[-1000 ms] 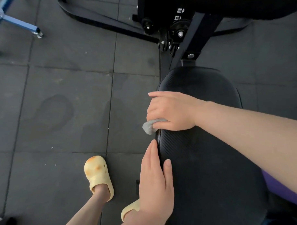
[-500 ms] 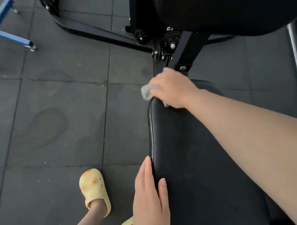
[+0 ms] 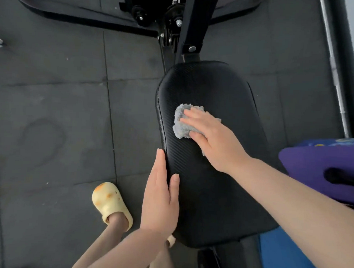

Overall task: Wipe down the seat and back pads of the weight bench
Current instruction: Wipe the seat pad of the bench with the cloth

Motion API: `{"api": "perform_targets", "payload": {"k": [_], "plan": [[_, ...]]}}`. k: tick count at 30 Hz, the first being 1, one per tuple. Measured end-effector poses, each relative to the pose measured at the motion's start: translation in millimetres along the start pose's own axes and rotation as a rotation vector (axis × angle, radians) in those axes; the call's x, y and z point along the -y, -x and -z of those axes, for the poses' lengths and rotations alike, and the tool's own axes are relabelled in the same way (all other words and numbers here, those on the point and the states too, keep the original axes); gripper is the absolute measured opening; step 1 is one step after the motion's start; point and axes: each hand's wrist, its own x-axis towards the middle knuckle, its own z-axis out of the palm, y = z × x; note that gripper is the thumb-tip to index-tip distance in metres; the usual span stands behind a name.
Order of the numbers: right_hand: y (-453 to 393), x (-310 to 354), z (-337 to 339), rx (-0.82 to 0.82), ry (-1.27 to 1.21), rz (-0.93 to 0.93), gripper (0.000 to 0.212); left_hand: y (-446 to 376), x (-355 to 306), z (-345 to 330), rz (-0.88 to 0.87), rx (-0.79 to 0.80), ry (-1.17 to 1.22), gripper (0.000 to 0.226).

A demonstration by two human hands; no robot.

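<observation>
Right hand point(image 3: 211, 139) reaches far and presses flat, fingers straight; left hand point(image 3: 161, 195) rests nearer, fingers extended, thumb apart.

No text, brand or number can be read. A small white sticker point(image 3: 174, 1) is seen on the black bench frame point(image 3: 193, 24) at the top edge, but its marks are too blurred.
</observation>
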Motion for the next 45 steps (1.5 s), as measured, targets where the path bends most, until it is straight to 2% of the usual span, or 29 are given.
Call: {"api": "perform_targets", "payload": {"k": [3,5,7,8,9,12,14,17,19,21,24,26,28,30,32,34,36,37,39,40,42,45], "plan": [[59.0,14.1,-24.2,-0.032,0.056,0.005,0.040,-0.2,1.8,13.8,-0.067,0.048,-0.085,0.057],[92.0,17.9,-32.5,0.041,0.165,0.102,0.042,-0.9,0.2,22.3,-0.102,0.056,-0.109,0.056],[94.7,7.0,-24.8,0.096,0.258,0.213,0.042,-4.9,-2.9,28.6,-0.144,0.055,-0.132,0.054],[87.7,1.4,-21.7,0.061,0.264,0.214,0.041,-7.5,-4.7,30.2,-0.163,0.066,-0.143,0.053],[79.2,-1.1,-20.4,-0.018,0.248,0.151,0.041,-10.7,-7.1,31.0,-0.185,0.081,-0.155,0.053],[70.9,34.5,-51.0,-0.321,0.062,-0.242,0.040,-23.6,-13.0,32.1,-0.277,0.120,-0.171,0.049],[85.2,68.9,-85.0,-0.415,0.049,-0.371,0.042,-32.9,-17.0,33.3,-0.305,0.166,-0.209,0.048],[113.9,81.1,-97.0,-0.323,0.168,-0.292,0.045,-39.3,-18.2,40.5,-0.348,0.237,-0.294,0.050],[118.1,58.1,-81.9,-0.271,0.241,-0.200,0.050,-42.1,-20.6,44.2,-0.442,0.311,-0.361,0.054],[113.2,26.0,-68.1,-0.295,0.301,-0.233,0.058,-43.8,-23.1,43.8,-0.478,0.393,-0.445,0.055],[110.7,-13.7,-36.6,-0.540,0.267,-0.495,0.053,-44.2,-27.9,33.8,-0.483,0.435,-0.609,0.059],[104.8,-18.7,-21.7,-0.711,0.123,-0.801,0.044,-42.1,-27.2,28.1,-0.509,0.404,-0.750,0.062],[90.5,-6.3,-21.9,-0.820,0.069,-0.940,0.040,-39.7,-23.7,23.8,-0.520,0.370,-0.804,0.062],[71.7,16.0,-36.2,-0.765,0.074,-0.774,0.038,-38.5,-21.5,20.3,-0.522,0.354,-0.776,0.064],[62.8,30.6,-47.9,-0.574,0.078,-0.532,0.040,-38.7,-19.3,19.0,-0.506,0.359,-0.700,0.066],[70.5,17.7,-36.9,-0.427,0.137,-0.417,0.049,-39.8,-17.7,19.5,-0.496,0.366,-0.662,0.067],[88.2,-6.5,-18.9,-0.452,0.140,-0.472,0.061,-39.7,-19.3,20.7,-0.494,0.362,-0.672,0.067],[99.8,-18.1,-11.1,-0.511,0.110,-0.586,0.063,-38.4,-21.3,20.4,-0.483,0.356,-0.679,0.065],[114.8,-25.6,-5.6,-0.643,0.029,-0.816,0.059,-34.5,-27.5,16.8,-0.431,0.346,-0.673,0.060],[113.9,-17.5,-10.7,-0.682,0.008,-0.834,0.055,-32.0,-31.0,14.1,-0.397,0.345,-0.664,0.058],[104.8,5.5,-33.2,-0.660,0.034,-0.728,0.050,-27.7,-35.9,8.4,-0.350,0.322,-0.637,0.058],[107.1,15.1,-54.5,-0.531,0.139,-0.448,0.051,-25.8,-37.5,5.1,-0.346,0.271,-0.605,0.057]]}}
